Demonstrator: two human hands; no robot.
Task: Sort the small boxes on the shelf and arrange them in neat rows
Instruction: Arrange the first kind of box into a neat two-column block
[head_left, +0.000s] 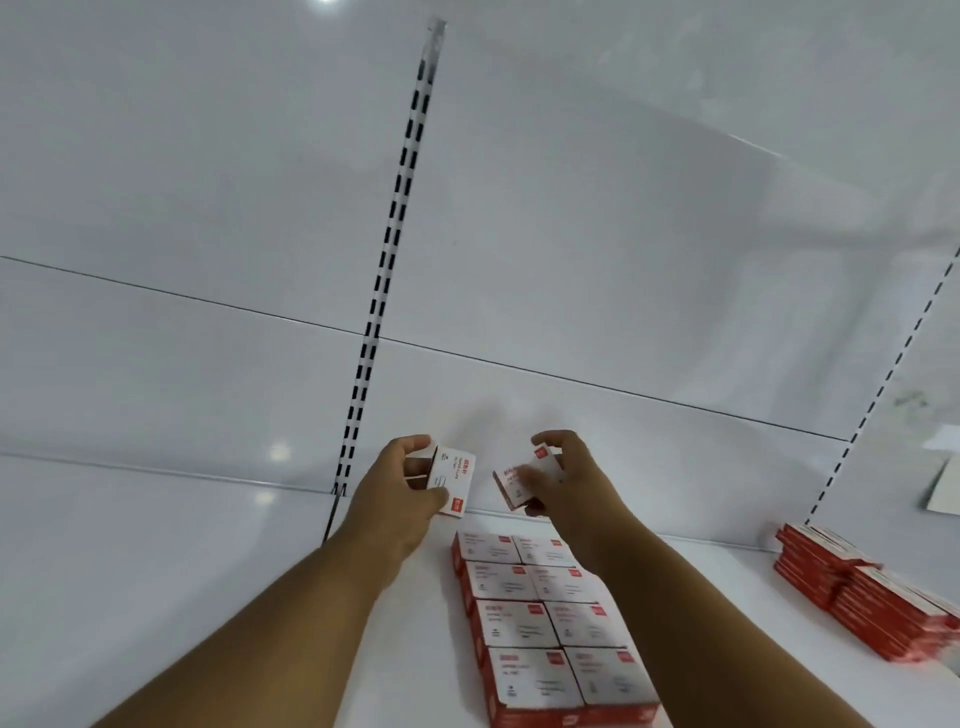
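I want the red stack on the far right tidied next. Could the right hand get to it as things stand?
Probably, but not yet: the right hand already holds a small box. The shelf between it and the red stack lies bare, so nothing blocks the way.

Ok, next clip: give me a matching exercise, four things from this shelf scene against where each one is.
Things:
1. box in the left hand
2. box in the right hand
3. two-column block of boxes
4. red stack

Places:
A. far right of the shelf
B. held up, right of the other held box
C. on the shelf, below both hands
D. held up, nearest the slotted upright

Pairs: 1-D, 2-B, 3-C, 4-A
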